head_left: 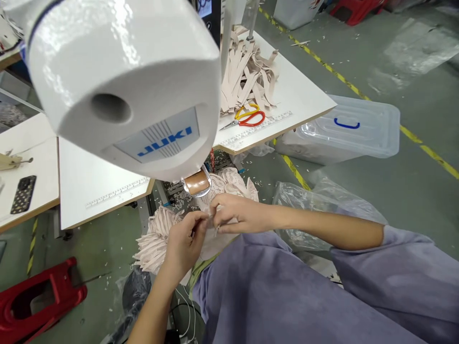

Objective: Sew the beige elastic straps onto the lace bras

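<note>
My left hand (184, 241) is closed in a pinch, its thumb and forefinger near my right fingertips. My right hand (240, 214) has its fingers curled and pressed together. A small pale bit shows between the two hands, too small to name. Below and behind them lie pale pink lace pieces (158, 236), bunched in gathered bundles. Another lace bundle (231, 179) sits just beyond my right hand. Above the hands is the white sewing machine head (143, 91), marked JUKI, with a rounded part (196, 183), brown with a metal rim, under it.
On the white table (304, 91) lie beige fabric strips (247, 71), red and yellow-handled scissors (251, 117) and a printed ruler. A lidded clear bin (358, 124) stands at right. A phone (23, 194) lies at left; a red stool (43, 296) is below.
</note>
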Demonstrator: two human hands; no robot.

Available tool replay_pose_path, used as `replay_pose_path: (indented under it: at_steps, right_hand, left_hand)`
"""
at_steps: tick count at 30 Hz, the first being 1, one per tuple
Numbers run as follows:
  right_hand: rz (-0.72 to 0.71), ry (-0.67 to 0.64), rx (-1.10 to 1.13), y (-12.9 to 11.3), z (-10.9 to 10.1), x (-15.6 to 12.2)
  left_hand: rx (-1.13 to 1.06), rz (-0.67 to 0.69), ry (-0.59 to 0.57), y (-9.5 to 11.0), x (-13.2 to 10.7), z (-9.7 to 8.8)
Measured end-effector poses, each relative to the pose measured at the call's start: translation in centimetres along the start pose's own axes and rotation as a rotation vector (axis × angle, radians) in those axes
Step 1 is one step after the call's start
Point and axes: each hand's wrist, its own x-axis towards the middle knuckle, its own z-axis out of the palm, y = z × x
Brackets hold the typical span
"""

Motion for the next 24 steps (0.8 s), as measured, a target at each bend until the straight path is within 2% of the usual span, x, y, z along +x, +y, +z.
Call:
replay_pose_path:
  at_steps: [2,5,8,14,19,22,24]
  right_hand:
    - [-0.097,-0.054,-0.090,-0.4,0.3,0.1]
    - [-0.133,-0.078,-0.170,-0.6,0.7,0.3]
    - [-0.223,-0.037,-0.255,-0.6,0.8,0.4]
    - [-0.357,0.079,-0.476,-1.1,1.2,0.1]
    - [-0.320,0.086,-0.573,-0.8,2.2,0.2]
    - [-0.240,0.101,-0.484,-0.1,2.7,0.3]
    - [-0.162,0.134,-0.356,0.1,2.8,0.3]
  left_hand:
    - [0.028,-0.003,-0.003,0.4,0.0,-0.1]
    - [0.044,0.022,0.001,0.6,0.3,-0.2]
    - [0.005,0.054,-0.005,0.4,0.3,-0.4]
    - [0.059,-0.020,-0.077,1.1,0.3,-1.1]
    - [0.277,-0.021,-0.214,1.5,1.4,-1.0]
    - [0.264,-0.033,-0.295,0.9,2.2,-0.9]
    - [0.192,-0.038,-0.294,0.5,2.6,-0.6]
